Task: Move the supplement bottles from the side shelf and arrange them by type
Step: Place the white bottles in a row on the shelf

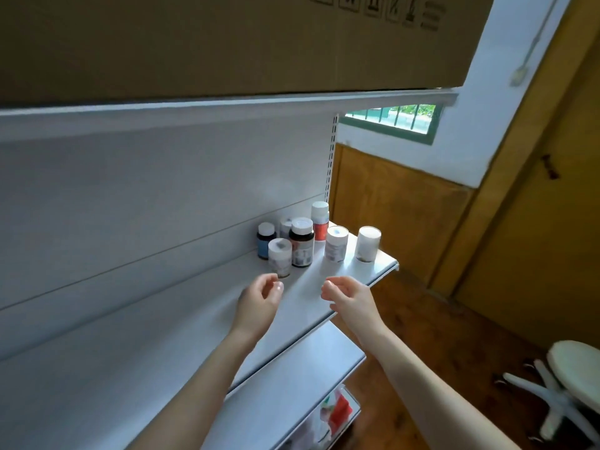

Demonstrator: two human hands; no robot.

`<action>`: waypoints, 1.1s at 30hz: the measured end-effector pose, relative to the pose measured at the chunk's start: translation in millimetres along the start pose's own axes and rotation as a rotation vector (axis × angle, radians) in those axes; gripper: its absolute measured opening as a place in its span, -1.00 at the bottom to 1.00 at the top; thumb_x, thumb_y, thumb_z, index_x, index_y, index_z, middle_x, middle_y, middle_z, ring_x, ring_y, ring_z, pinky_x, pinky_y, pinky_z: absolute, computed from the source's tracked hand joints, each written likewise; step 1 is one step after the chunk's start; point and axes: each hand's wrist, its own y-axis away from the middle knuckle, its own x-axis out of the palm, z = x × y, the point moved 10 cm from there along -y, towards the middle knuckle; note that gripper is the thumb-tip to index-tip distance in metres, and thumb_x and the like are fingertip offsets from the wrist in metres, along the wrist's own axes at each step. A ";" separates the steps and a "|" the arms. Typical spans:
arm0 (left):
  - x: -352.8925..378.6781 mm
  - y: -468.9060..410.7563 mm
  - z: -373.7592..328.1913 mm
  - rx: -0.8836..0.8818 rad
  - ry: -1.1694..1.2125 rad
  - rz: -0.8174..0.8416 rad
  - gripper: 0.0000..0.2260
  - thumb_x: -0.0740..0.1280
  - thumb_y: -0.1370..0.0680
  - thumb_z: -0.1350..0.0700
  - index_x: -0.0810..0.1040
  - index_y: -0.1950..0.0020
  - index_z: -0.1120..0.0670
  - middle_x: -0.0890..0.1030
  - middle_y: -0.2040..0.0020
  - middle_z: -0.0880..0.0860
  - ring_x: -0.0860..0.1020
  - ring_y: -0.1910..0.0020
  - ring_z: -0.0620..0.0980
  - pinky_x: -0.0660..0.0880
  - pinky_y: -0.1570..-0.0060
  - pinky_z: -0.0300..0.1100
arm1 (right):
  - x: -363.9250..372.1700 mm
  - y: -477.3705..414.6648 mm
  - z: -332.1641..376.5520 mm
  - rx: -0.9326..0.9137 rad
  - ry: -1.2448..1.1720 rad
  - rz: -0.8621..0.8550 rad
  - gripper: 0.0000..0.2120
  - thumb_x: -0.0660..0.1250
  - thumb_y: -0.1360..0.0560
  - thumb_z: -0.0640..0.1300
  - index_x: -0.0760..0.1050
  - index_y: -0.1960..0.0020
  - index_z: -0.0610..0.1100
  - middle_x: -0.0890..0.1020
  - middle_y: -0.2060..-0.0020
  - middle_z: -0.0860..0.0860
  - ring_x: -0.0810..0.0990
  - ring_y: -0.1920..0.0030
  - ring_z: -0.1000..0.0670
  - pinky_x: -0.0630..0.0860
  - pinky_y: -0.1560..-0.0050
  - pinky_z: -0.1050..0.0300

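Where bottles [319,240] cluster, both hands near, empty

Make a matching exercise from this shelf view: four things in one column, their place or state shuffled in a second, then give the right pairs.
Column 1
1. blue-labelled bottle
2. clear bottle
3. cardboard box
4. left hand

Column 2
A. nearest the shelf's right end
B. on the top shelf, above everything
C. empty, fingers curled near the closest bottle
D. leftmost in the group, against the back panel

Pairs: 1-D, 2-A, 3-B, 4-C
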 end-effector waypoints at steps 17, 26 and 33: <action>25.2 -132.9 48.8 -0.098 -0.195 -0.019 -0.68 0.27 -0.49 0.27 0.44 -0.24 0.23 0.56 -0.20 0.18 0.52 -0.18 0.12 0.42 -0.16 -0.12 | 78.0 -147.7 -28.5 0.041 0.099 0.225 -0.79 0.25 -0.52 -0.22 0.52 -0.13 -0.21 0.60 0.05 -0.03 0.54 -0.01 0.01 0.48 -0.12 0.09; 1.1 -120.4 9.8 0.009 0.011 -0.144 -0.88 0.36 -0.48 0.14 0.55 -0.01 0.10 0.64 0.10 0.05 0.57 0.14 -0.06 0.50 0.12 -0.33 | 73.2 -142.2 7.0 0.020 -0.053 0.377 -0.92 0.31 -0.50 -0.14 0.54 0.15 -0.10 0.63 0.19 -0.16 0.55 0.20 -0.03 0.46 0.15 0.11; -31.9 -88.4 -57.9 0.025 0.364 -0.313 -0.90 0.40 -0.43 0.12 0.50 0.23 0.05 0.60 0.22 0.03 0.58 0.21 -0.06 0.55 0.19 -0.17 | 55.2 -129.7 99.3 -0.136 -0.196 0.424 -0.89 0.33 -0.48 -0.15 0.52 0.21 -0.14 0.61 0.21 -0.15 0.61 0.20 -0.06 0.62 0.13 0.08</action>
